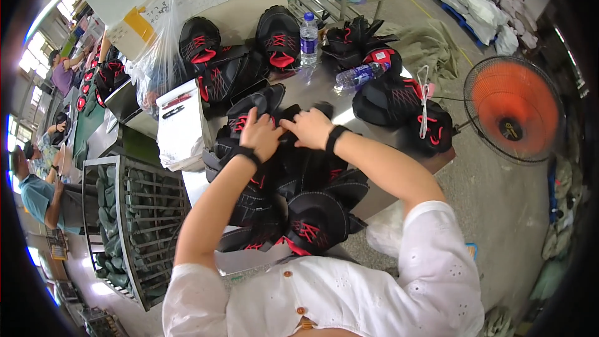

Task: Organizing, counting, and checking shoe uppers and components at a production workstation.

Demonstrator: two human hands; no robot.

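Note:
Black shoe uppers with red trim lie heaped on a metal table [312,90]. My left hand [261,134] and my right hand [310,127] rest close together on one black upper [262,105] at the top of the near pile, fingers curled over its edge. Each wrist carries a black band. More uppers [312,218] are stacked below my forearms, near my chest. Other piles of uppers sit at the back [237,62] and to the right [399,103].
Two plastic water bottles, one upright [309,37] and one lying down [359,75], stand among the far piles. A white bag [181,128] and a wire cage [134,224] are left. An orange fan [513,109] is right. Other people work far left [37,193].

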